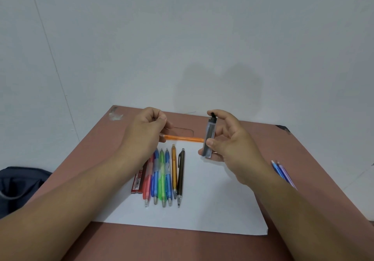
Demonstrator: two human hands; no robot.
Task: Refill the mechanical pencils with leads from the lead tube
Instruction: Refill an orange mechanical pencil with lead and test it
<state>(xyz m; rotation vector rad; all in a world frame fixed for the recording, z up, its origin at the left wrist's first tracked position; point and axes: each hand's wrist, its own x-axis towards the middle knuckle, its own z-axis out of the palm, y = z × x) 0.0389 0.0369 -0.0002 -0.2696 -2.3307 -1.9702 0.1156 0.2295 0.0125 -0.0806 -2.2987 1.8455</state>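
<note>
— Right, what have we got? The right hand [228,139] pinches the lead tube [209,137] upright at centre frame, thumb low on its side, a fingertip on the black cap.

— And the left hand [145,127]? Fingers curled; it looks to be gripping one end of the orange pencil [183,138], which lies crosswise toward the tube. Whether it grips anything else I can't tell.

— So we're at loading, I'd say. Next they need the cap open and a lead tipped into that barrel.

— Six more pencils [165,176] wait on the white paper [212,206], lower centre, beside a red lead case [138,180].
</note>
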